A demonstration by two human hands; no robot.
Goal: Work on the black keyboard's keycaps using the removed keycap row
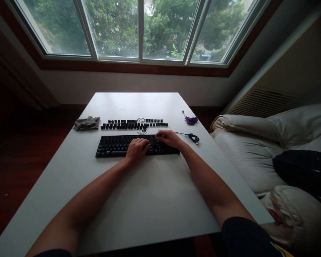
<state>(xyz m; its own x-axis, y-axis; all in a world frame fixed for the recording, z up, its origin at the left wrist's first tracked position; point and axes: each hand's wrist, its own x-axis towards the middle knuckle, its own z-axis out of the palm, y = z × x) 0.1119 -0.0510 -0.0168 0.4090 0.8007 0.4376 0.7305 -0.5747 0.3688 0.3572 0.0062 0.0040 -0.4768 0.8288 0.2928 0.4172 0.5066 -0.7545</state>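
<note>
A black keyboard [113, 145] lies across the middle of the white table, with most of its left half in sight. My left hand [137, 148] rests on the keyboard's middle, fingers bent loosely over the keys and gripping nothing that I can see. Over the keyboard's right part is my right hand [169, 138], thumb and fingers pinched together. A thin, pale bit shows at those fingertips, too small to name. Behind the keyboard, loose black keycaps [133, 126] stand in rows. The fingers partly hide the keys below them.
On the white table [147, 200], a grey cloth [87, 123] lies at the left edge. A purple brush-like thing [191, 120] lies at the right, near a coiled black cable [194, 137]. A light sofa [240, 153] stands along the right; a window [139, 32] is ahead.
</note>
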